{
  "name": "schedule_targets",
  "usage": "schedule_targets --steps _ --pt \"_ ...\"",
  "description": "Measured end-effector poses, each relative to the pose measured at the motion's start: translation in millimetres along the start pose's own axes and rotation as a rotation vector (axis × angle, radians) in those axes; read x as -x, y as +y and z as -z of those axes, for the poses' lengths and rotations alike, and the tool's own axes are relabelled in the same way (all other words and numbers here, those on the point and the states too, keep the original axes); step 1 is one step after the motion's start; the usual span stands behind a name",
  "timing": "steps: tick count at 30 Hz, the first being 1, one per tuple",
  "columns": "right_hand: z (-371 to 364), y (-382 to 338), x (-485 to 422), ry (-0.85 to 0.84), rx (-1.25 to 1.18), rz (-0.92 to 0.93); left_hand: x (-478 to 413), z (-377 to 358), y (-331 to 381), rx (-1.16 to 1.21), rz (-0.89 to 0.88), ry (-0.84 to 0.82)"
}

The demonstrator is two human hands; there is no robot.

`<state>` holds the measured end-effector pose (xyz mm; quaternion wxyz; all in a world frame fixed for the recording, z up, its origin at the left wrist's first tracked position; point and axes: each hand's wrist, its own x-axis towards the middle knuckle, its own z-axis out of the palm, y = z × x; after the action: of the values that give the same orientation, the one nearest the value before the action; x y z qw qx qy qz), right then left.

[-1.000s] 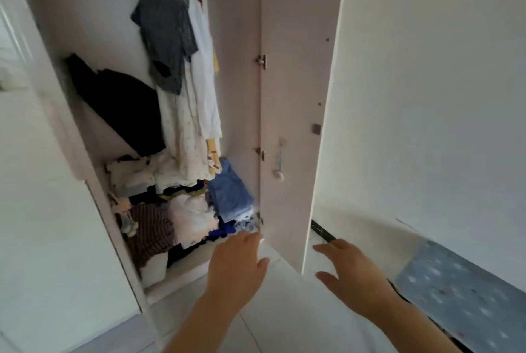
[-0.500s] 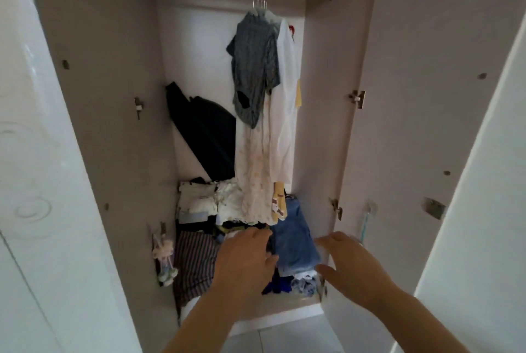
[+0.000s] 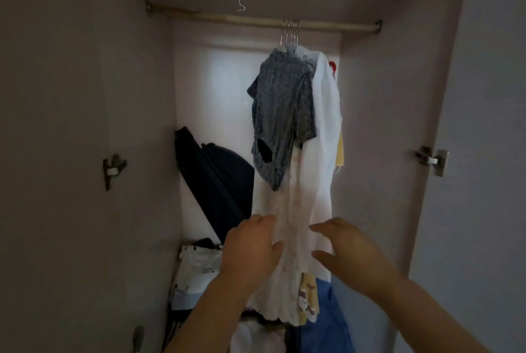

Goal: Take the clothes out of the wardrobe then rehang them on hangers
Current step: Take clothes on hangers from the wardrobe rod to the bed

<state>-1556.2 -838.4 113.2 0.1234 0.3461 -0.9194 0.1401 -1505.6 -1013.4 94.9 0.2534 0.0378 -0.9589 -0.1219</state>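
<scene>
The white patterned garment (image 3: 294, 210) hangs vertically from wire hangers (image 3: 289, 36) on the wardrobe rail (image 3: 199, 16), its lower half directly between the hands. The left hand (image 3: 250, 253) is at its left edge and the right hand (image 3: 353, 250) at its right, both loosely extended and holding nothing. The hangers lie well above both.

An open wardrobe (image 3: 85, 96) has a rail (image 3: 213, 17) across its top, with several wire hangers (image 3: 290, 34) bunched together on it. From them hang a grey shirt (image 3: 280, 113), a white shirt (image 3: 324, 130) and a long pale dress (image 3: 293, 210). The left grip (image 3: 250, 250) touches the dress with relaxed fingers. The right grip (image 3: 353, 256) is spread just beside it, near the cloth. A black bag (image 3: 225, 182) leans on the back wall above a pile of clothes (image 3: 196, 270); blue cloth (image 3: 327, 324) lies at lower right.
</scene>
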Motion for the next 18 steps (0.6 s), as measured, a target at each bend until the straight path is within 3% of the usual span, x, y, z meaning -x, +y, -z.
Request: schedule_targets --steps 7,18 --pt "6 25 -140 0.139 -0.003 0.111 -125 -9 -41 0.072 0.014 0.139" --pt "48 29 -364 0.465 0.034 0.473 -321 -11 -81 0.16 0.099 0.443"
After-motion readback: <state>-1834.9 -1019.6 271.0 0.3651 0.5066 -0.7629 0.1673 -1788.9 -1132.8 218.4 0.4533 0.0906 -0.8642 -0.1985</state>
